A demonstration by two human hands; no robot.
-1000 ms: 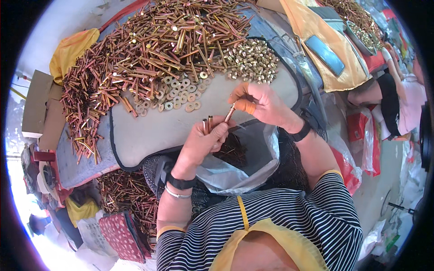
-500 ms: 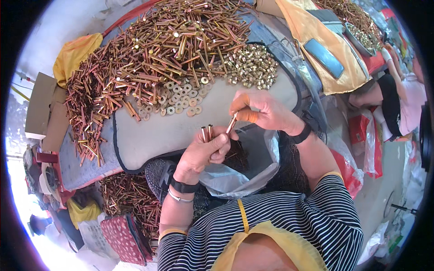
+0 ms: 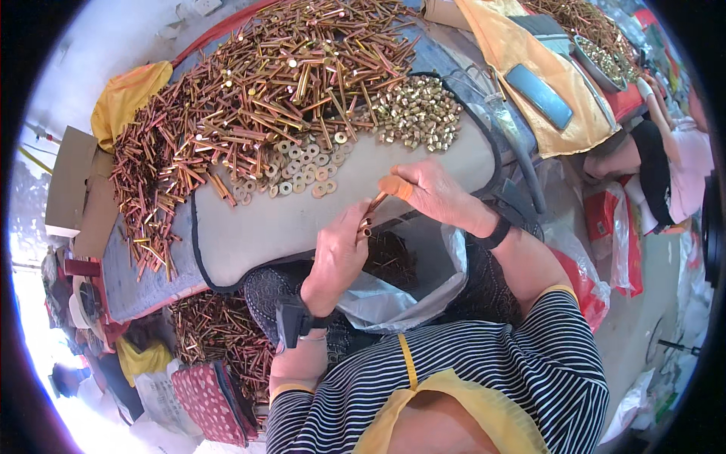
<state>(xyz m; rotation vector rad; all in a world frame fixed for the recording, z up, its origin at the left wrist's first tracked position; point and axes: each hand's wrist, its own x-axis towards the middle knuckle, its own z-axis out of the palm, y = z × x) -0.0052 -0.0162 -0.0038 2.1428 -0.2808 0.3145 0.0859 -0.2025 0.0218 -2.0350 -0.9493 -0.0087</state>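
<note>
My left hand (image 3: 337, 251) is closed round a few slim copper-coloured metal sleeves. The hollow end of one sleeve (image 3: 365, 232) pokes out near its fingers. Another copper-coloured sleeve (image 3: 376, 203) slants up to my right hand (image 3: 437, 194), whose fingers, with orange covers on them, pinch its upper end. Both hands meet above an open whitish plastic bag (image 3: 404, 309) on my lap, with dark metal pieces inside. Just beyond them, loose flat washers (image 3: 306, 168) and a heap of small brass-coloured nuts (image 3: 418, 113) lie on a grey mat (image 3: 257, 234).
A large pile of copper-coloured metal sleeves or bolts (image 3: 257, 91) covers the far table. A phone (image 3: 539, 96) rests on orange cloth at right. More metal pieces (image 3: 219, 333) lie below the table at left. Another person (image 3: 673, 166) sits at far right beside red bags (image 3: 605, 219).
My left hand has turned so its back shows and the held sleeves point rightward rather than up. My right hand has shifted slightly, still at the sleeve's end.
</note>
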